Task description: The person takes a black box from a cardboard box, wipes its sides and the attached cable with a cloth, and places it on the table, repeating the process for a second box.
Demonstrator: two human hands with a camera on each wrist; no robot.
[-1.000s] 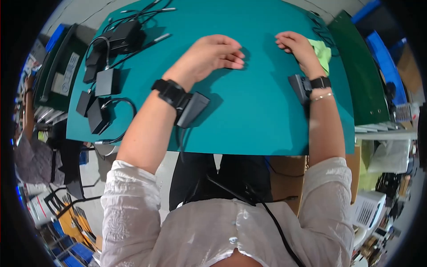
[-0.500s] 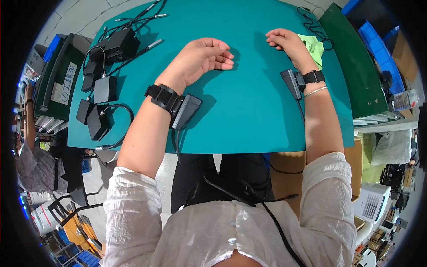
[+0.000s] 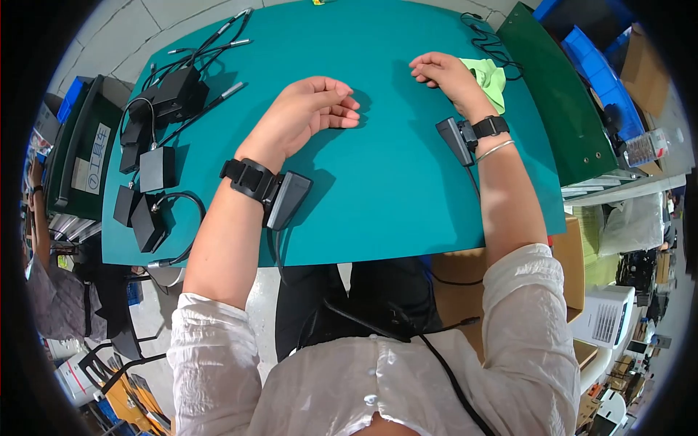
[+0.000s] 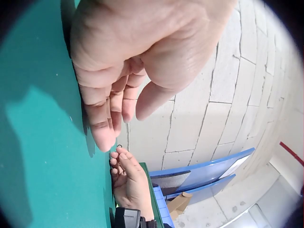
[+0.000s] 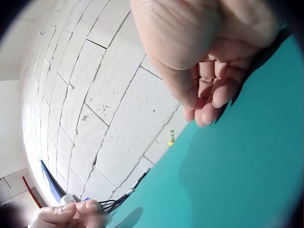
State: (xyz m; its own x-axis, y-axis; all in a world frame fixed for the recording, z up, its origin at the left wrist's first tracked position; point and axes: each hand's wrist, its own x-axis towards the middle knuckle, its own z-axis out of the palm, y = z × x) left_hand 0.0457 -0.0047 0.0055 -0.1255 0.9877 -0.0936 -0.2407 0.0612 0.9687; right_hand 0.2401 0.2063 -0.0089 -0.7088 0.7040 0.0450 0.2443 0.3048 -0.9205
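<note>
My left hand (image 3: 309, 112) rests on its side on the green tabletop (image 3: 378, 189), palm turned inward and fingers loosely bent around nothing. In the left wrist view its fingers (image 4: 102, 135) hang relaxed, with the thumb apart from them. Across from it, my right hand (image 3: 447, 78) is also at the tabletop, loosely curled and holding nothing. The right wrist view shows its thumb close to the fingertips (image 5: 205, 116). Just beside the right hand lies a light green cloth (image 3: 493, 83). Each wrist wears a strapped black camera.
Several black box-shaped devices (image 3: 156, 168) with cables (image 3: 211, 51) lie along the table's left side. A thin black cable (image 3: 494, 47) is coiled at the far right. Dark green cabinets (image 3: 556, 109) flank the table, with blue bins (image 3: 596, 73) at the right.
Both hands have shifted slightly left in the head view, along with the table, as the view moved. Their loose, empty pose stays much the same.
</note>
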